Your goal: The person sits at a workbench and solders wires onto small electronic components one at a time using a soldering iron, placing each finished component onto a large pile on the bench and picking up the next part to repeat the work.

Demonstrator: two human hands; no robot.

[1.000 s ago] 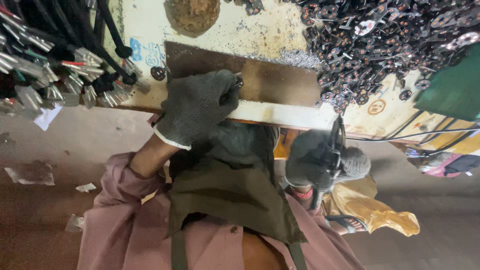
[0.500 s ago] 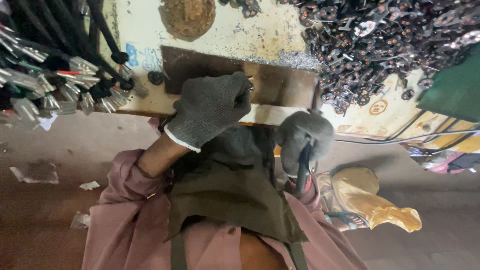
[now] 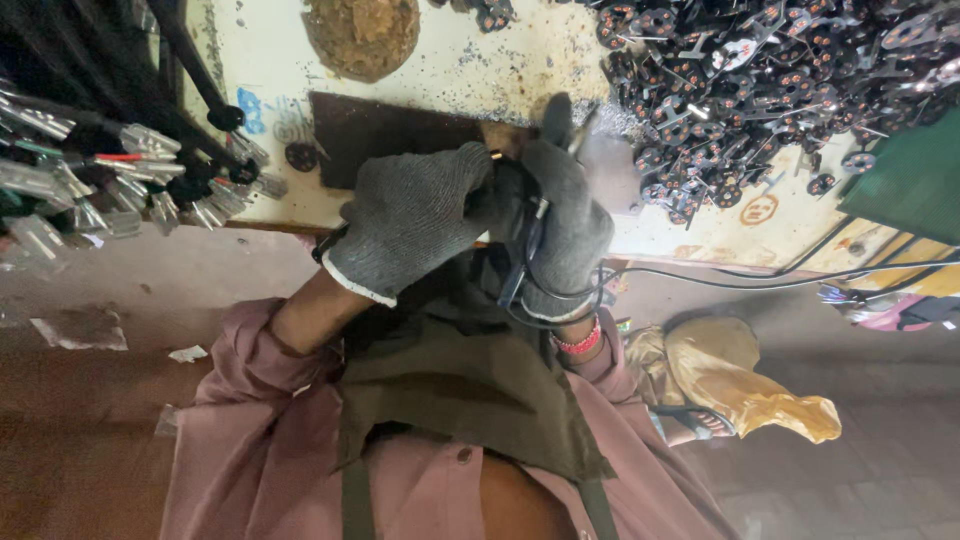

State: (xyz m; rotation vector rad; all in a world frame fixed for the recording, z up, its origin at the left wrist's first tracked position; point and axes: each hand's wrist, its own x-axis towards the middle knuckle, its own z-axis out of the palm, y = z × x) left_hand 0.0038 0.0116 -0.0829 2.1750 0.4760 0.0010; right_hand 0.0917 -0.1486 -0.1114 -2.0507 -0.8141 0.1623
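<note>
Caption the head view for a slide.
Gloved left hand and right hand work a corded tool at a bench.

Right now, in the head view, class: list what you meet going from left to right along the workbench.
Bundle of metal-tipped cables → brown board → left hand → right hand → heap of small dark metal parts → green sheet.
</note>
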